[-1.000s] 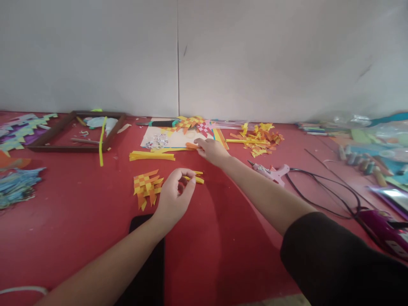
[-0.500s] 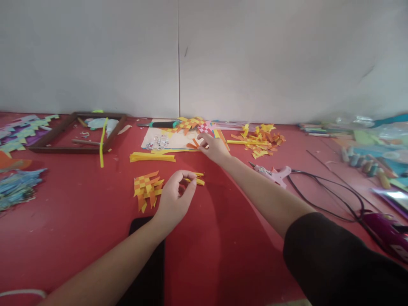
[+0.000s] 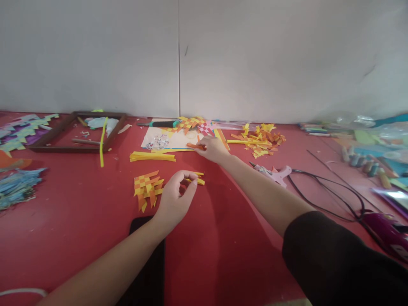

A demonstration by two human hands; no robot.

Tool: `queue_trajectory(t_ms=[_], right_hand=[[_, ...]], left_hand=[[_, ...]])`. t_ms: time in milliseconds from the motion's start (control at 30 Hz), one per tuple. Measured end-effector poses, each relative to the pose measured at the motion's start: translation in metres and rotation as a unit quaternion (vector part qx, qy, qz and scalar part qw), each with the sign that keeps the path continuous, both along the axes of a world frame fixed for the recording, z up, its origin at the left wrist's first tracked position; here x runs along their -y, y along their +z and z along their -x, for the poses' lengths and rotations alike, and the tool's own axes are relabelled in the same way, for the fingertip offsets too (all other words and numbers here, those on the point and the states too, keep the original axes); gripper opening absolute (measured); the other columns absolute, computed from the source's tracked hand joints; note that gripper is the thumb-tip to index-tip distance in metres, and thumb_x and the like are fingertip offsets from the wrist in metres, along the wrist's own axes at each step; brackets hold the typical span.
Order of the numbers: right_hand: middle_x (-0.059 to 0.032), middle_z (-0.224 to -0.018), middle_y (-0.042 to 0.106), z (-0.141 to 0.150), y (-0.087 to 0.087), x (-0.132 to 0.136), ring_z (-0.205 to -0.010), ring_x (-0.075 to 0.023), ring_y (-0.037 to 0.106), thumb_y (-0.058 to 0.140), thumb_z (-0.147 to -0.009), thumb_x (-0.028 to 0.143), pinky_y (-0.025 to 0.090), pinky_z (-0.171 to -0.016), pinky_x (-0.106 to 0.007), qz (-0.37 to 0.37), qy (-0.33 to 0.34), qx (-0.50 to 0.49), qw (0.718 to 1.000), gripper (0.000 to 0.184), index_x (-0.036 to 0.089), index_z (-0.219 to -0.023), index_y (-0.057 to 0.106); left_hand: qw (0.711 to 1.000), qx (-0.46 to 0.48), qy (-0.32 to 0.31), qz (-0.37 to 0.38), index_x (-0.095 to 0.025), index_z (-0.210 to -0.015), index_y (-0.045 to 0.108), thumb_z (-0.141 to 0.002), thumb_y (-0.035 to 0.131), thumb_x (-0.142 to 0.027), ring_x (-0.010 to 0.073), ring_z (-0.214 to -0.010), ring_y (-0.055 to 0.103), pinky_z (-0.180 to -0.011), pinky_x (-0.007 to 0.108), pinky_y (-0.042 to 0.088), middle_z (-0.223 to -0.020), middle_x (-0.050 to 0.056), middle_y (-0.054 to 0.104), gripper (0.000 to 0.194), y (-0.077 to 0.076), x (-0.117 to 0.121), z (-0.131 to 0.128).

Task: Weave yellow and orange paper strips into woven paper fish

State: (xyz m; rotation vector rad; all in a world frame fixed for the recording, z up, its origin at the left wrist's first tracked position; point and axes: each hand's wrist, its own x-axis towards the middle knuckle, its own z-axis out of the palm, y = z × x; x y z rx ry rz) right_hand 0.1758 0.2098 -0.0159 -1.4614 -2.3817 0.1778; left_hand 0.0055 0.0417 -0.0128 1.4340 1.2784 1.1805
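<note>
My right hand [image 3: 215, 149] reaches to the back of the table with its fingers pinched on orange paper strips [image 3: 195, 146], over the cream sheet. My left hand [image 3: 177, 193] is curled nearer to me, thumb and forefinger closing on yellow paper strips [image 3: 200, 182] whose ends poke out past the fingertips; the rest is hidden by the hand. Left of it lies a woven yellow-and-orange paper piece [image 3: 145, 187] with loose pointed ends. A bundle of flat yellow strips [image 3: 153, 157] rests in front of the cream sheet [image 3: 181, 140].
Clear beads [image 3: 157, 141] and a green-and-black handled tool [image 3: 164, 124] lie on the sheet. Paper scraps [image 3: 263, 140] and a pink glue gun [image 3: 274, 174] with a cable are on the right. A brown frame [image 3: 72, 149] stands left, and a black phone-like slab [image 3: 143, 263] lies under my left forearm.
My right hand's fingers have closed on the orange strips, which are now lifted and turned slightly. My left hand has stayed in place.
</note>
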Motion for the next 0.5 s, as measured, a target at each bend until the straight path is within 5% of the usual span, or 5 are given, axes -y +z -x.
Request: queue_trajectory(t_ms=[233, 500], right_hand=[[-0.0095, -0.128, 0.063, 0.0071, 0.0003, -0.0036, -0.107, -0.0221, 0.065, 0.061, -0.098, 0.037, 0.057, -0.091, -0.044, 0.02, -0.02, 0.047, 0.998, 0.034, 0.018, -0.126, 0.06], [-0.0098, -0.129, 0.062, 0.0108, -0.0058, -0.0057, -0.108, -0.0223, 0.065, 0.061, -0.098, 0.036, 0.057, -0.091, -0.044, 0.021, -0.048, 0.034, 0.998, 0.033, 0.019, -0.126, 0.061]], left_hand=[[1.0, -0.013, -0.003, 0.006, -0.021, -0.093, 0.062, -0.092, 0.057, -0.029, 0.0179, -0.085, 0.061, -0.069, 0.027, 0.045, -0.094, 0.004, 0.066, 0.01, -0.0024, -0.0009, 0.0003], [1.0, -0.013, -0.008, 0.012, -0.021, -0.093, 0.062, -0.092, 0.056, -0.03, 0.0178, -0.085, 0.061, -0.069, 0.027, 0.045, -0.093, 0.004, 0.065, 0.01, -0.0006, 0.0001, 0.0005]])
